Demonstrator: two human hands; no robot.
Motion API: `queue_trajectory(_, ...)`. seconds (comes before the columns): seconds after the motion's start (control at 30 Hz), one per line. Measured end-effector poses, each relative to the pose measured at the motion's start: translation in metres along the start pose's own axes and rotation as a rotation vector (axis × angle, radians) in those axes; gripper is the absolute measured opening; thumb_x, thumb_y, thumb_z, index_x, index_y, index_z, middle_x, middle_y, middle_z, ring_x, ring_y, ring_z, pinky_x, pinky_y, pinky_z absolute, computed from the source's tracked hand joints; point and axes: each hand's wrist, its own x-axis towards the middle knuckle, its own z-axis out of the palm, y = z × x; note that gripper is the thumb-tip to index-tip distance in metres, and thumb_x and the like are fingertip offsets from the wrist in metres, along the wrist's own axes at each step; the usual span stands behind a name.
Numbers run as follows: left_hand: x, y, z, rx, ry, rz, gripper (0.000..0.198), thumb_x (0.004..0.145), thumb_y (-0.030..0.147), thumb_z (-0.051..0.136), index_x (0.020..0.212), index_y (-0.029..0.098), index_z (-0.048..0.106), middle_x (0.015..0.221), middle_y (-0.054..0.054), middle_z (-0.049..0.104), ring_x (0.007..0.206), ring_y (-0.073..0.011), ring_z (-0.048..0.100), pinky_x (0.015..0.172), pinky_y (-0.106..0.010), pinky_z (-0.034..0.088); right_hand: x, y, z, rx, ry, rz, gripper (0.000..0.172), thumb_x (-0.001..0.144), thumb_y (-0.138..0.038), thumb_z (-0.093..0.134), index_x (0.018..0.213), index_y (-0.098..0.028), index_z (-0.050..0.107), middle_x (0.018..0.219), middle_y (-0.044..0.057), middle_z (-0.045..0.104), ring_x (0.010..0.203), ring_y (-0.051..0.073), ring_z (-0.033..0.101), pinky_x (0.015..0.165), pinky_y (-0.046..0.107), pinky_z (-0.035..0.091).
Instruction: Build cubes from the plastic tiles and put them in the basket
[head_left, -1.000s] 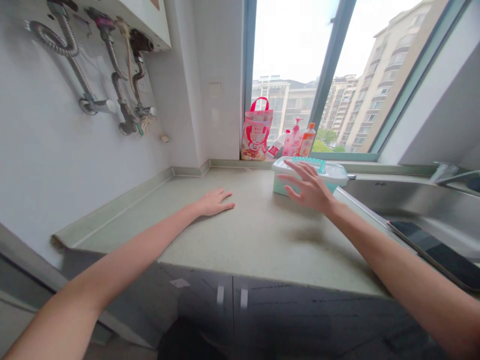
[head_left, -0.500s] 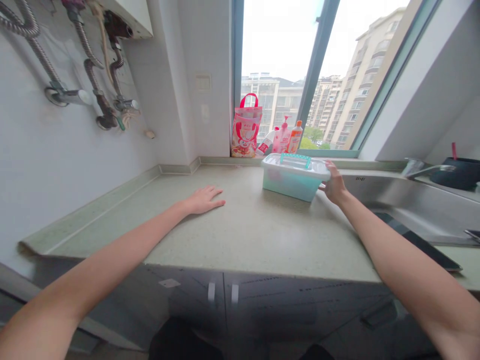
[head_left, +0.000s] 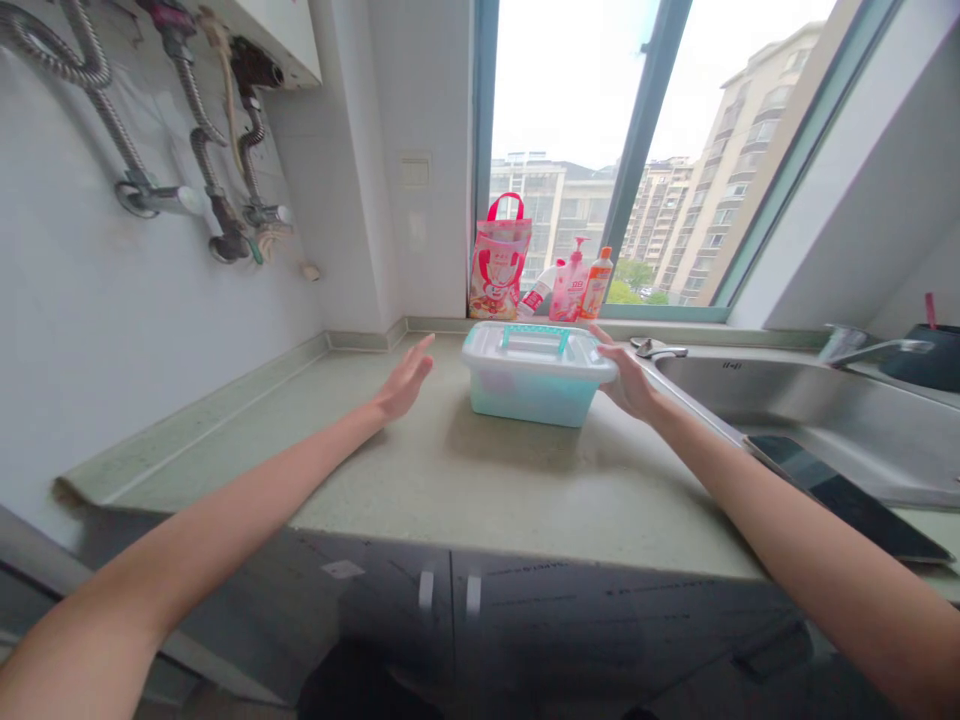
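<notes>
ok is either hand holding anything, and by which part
The right hand touches the right end of the white-lidded turquoise plastic box, near the lid's rim; a firm grip cannot be told. The left hand holds nothing.

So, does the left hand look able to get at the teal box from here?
Probably yes: the left hand is open near the teal box, with only countertop visible between them; the right hand is at the opposite end, out of its way.

A translucent turquoise box [head_left: 525, 398], whitish lid [head_left: 536, 363] on, teal handle [head_left: 535, 330] on top, is upright toward the counter's [head_left: 420, 490] far side, long side facing near; pinkish contents [head_left: 495, 382] show faintly at left.
</notes>
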Motion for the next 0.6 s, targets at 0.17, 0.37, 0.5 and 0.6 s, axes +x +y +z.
queue_trajectory(0.17, -0.003, 0.017, -0.024, -0.07, 0.211, 0.319, 0.093, 0.098, 0.086, 0.018, 0.162, 0.025, 0.044, 0.175, -0.012, 0.029, 0.163, -0.032, 0.023, 0.132, -0.05, 0.016, -0.003, -0.014, 0.05, 0.147, -0.07, 0.078, 0.074, 0.094, -0.057, 0.048, 0.164, -0.039, 0.033, 0.14, 0.002, 0.07, 0.106, 0.031, 0.073, 0.093, 0.052, 0.058)
queue_trajectory(0.37, -0.006, 0.025, -0.031, -0.24, 0.066, 0.448, 0.091, 0.096, 0.088, 0.023, 0.127, 0.022, 0.077, 0.151, -0.015, 0.063, 0.153, -0.0378, 0.042, 0.128, -0.057, 0.027, -0.005, -0.02, 0.059, 0.14, -0.118, 0.076, 0.071, 0.098, -0.054, 0.044, 0.165, -0.039, 0.032, 0.139, 0.002, 0.071, 0.116, 0.032, 0.07, 0.094, 0.049, 0.058)
queue_trajectory(0.5, -0.003, 0.026, -0.03, -0.304, 0.089, 0.399, 0.081, 0.097, 0.084, 0.036, 0.121, 0.021, 0.08, 0.143, -0.015, 0.069, 0.149, -0.0379, 0.048, 0.126, -0.058, 0.031, -0.002, -0.022, 0.054, 0.098, -0.153, 0.099, 0.068, 0.096, -0.051, 0.045, 0.162, -0.035, 0.039, 0.135, 0.004, 0.072, 0.106, 0.03, 0.072, 0.086, 0.047, 0.058)
queue_trajectory(0.6, 0.002, 0.027, -0.029, -0.4, 0.108, 0.305, 0.054, 0.1, 0.064, 0.054, 0.109, 0.02, 0.084, 0.134, -0.013, 0.075, 0.145, -0.0362, 0.054, 0.124, -0.056, 0.035, -0.001, -0.024, 0.054, 0.118, -0.143, 0.126, 0.068, 0.095, -0.048, 0.045, 0.16, -0.033, 0.042, 0.131, 0.004, 0.074, 0.099, 0.029, 0.072, 0.082, 0.045, 0.058)
